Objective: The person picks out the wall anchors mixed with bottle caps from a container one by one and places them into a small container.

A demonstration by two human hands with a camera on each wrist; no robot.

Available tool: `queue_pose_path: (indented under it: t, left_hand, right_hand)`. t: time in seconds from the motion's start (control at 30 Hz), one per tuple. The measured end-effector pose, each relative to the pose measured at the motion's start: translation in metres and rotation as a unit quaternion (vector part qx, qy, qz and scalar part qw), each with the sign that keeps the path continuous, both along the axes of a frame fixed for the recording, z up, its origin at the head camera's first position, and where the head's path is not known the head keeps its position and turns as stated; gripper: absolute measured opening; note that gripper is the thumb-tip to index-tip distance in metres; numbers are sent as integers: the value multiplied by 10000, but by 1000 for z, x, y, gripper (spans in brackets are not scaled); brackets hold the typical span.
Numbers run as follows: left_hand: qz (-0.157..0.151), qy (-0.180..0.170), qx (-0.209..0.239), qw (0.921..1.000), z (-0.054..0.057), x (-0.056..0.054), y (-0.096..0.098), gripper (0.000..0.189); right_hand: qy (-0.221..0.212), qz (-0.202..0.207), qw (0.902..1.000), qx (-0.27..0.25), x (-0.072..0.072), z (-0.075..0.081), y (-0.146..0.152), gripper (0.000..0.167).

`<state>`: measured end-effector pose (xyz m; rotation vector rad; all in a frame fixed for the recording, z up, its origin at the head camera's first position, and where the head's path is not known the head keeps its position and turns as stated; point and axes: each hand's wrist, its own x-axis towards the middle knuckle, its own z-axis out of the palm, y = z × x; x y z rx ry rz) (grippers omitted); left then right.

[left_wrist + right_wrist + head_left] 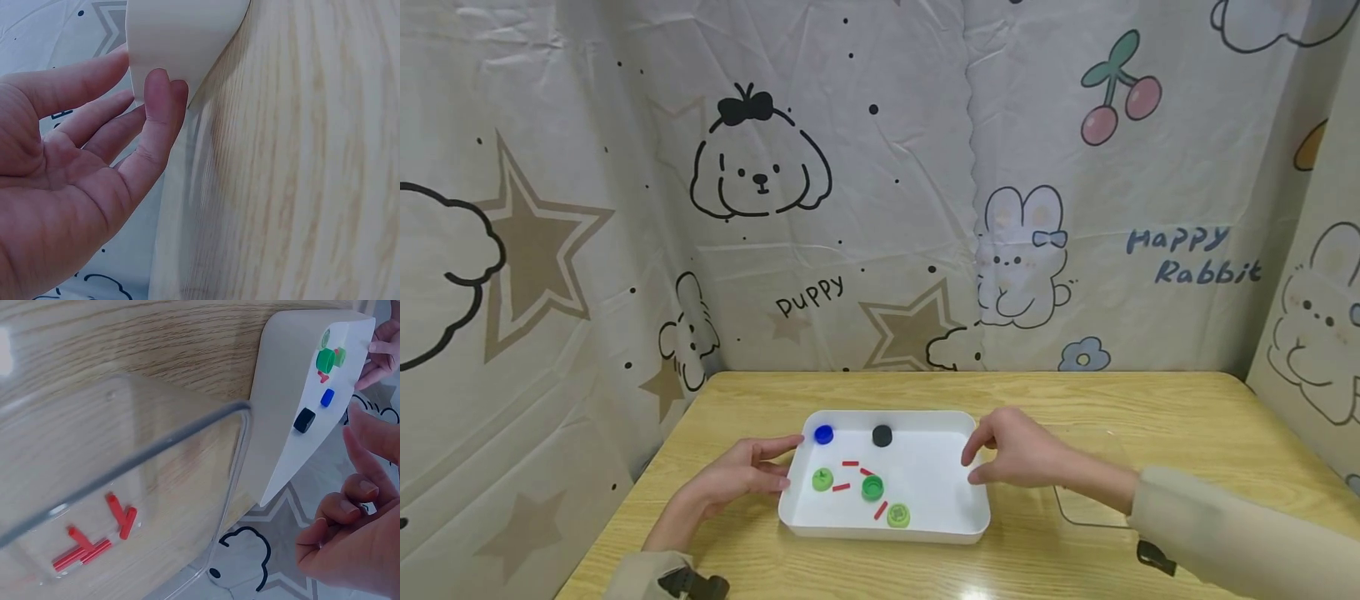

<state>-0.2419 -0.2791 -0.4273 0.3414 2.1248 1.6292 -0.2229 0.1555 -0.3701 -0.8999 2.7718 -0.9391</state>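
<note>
A white tray [925,467] lies on the table holding a blue cap [823,434], a black cap [882,435], a green cap [872,487], two light green caps [822,479] and several short red sticks [850,463]. My left hand [741,475] touches the tray's left side, its fingers extended along the outer wall. Over the right rim hovers my right hand [1018,450], thumb and index finger apart, with nothing visible between them. Its other fingers curl loosely in the right wrist view. Whether it touches the tray I cannot tell.
A clear plastic container [144,459] stands right of the tray, partly beneath my right forearm. Several red sticks [94,550] show in it. A printed curtain [850,208] hangs behind the wooden table [1195,433].
</note>
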Motion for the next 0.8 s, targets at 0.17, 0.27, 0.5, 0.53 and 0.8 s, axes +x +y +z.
queue_pose_path:
  t: [0.17,0.27,0.5,0.53,0.8]
  left_hand:
    - [-29,25,-6,10000,0,0,0,75]
    - [-50,34,21,10000,0,0,0,75]
    - [20,-25,14,10000,1,1,0,75]
    - [26,-27,6,10000,1,1,0,75]
    - [23,-34,-2,10000,0,0,0,76]
  right_hand:
    - [37,133,9999,77,-5,-3,-13,14]
    - [70,231,9996,137,-8,-3,-20,14]
    - [-148,436,9989,105,-21,-8,-35,18]
    - [-208,455,9987,84,-23,-8,-38,18]
    - [-480,853,9952,-16,-40,-10,-55,22]
